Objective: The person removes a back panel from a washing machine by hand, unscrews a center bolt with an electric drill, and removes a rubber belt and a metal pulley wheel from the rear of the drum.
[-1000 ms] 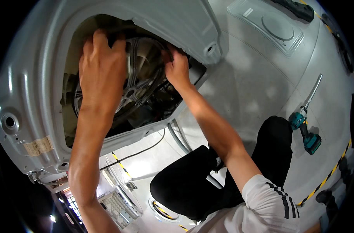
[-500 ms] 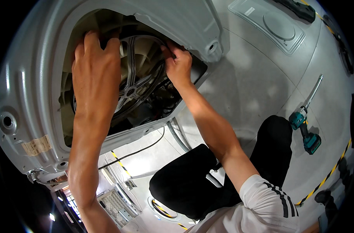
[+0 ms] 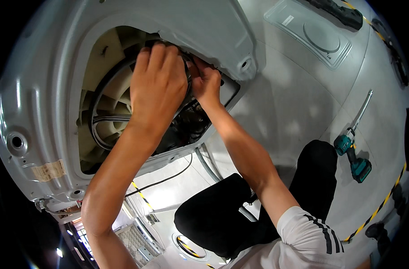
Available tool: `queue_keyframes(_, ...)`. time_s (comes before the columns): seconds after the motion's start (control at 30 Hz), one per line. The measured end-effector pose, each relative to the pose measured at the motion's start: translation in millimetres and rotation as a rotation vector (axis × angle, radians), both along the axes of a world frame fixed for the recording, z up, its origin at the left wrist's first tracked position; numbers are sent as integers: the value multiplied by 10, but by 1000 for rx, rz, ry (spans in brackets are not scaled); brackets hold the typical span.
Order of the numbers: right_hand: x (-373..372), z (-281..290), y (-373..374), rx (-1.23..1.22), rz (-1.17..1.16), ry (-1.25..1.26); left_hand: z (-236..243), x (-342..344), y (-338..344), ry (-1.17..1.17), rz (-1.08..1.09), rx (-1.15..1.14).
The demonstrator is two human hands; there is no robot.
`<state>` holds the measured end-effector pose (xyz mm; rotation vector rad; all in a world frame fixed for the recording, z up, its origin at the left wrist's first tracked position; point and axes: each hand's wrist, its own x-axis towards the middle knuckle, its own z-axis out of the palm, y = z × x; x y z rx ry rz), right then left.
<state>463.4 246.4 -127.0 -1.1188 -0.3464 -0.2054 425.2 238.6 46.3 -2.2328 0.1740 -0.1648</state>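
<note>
In the head view a grey metal cabinet panel (image 3: 47, 89) has a large opening showing a pale ribbed drum (image 3: 110, 49) and a spoked pulley wheel (image 3: 110, 118) with a dark rim. My left hand (image 3: 159, 85) is curled over the wheel's upper right part, its fingertips hidden behind the fingers. Just right of it, my right hand (image 3: 206, 85) has bent fingers at the wheel's right edge, by the panel opening. What either hand grips is hidden. Dark wiring (image 3: 193, 121) shows below the hands inside the cabinet.
A cordless power tool (image 3: 359, 166) with a long socket lies on the floor at right. A grey cover plate (image 3: 310, 31) and a black object (image 3: 336, 11) lie at upper right. Yellow-black tape (image 3: 379, 204) edges the floor. My bent knees (image 3: 209, 210) are below, near a grey hose (image 3: 203, 163).
My left hand has moved rightward from the wheel's left side to its upper right, close to my right hand, uncovering the wheel's left half. My right hand has shifted slightly down.
</note>
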Motion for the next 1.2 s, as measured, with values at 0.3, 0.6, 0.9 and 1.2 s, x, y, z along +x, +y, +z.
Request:
queue_keyframes(0.3, 40, -24, -17, -35, 43, -62, -151, 139, 317, 80, -89, -123)
queue_keyframes(0.6, 10, -440, -49, -85, 147, -18, -215, 197, 292, 34, -137, -115)
queue_keyframes(0.9, -14, -288, -118, -93, 196, 105, -288, 212, 272, -12, -99, -93)
queue_keyframes(1.2, -101, -184, -50, -152, -10, 69, -201, 144, 242, -80, -69, -59)
